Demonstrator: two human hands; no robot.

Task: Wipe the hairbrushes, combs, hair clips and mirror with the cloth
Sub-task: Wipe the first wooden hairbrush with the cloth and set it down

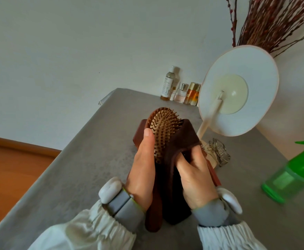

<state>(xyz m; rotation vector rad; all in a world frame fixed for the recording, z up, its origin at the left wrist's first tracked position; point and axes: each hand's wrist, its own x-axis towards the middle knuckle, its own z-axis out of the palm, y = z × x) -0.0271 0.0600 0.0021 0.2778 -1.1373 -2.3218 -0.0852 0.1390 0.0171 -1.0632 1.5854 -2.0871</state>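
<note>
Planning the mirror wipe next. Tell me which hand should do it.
Right, probably. The right hand already grips the dark brown cloth and is nearer the round white stand mirror, on that side. The left hand holds the wooden paddle hairbrush and lies farther away.

The left grip (144, 166) holds the hairbrush (163, 130) above the desk (86, 159), the right grip (196, 170) pressing the cloth (182, 141) on its right; just right lies a hair clip (219, 152); behind right stands the mirror (237, 91); bottles (180, 87) far behind; spray bottle (290, 174) far right.
</note>
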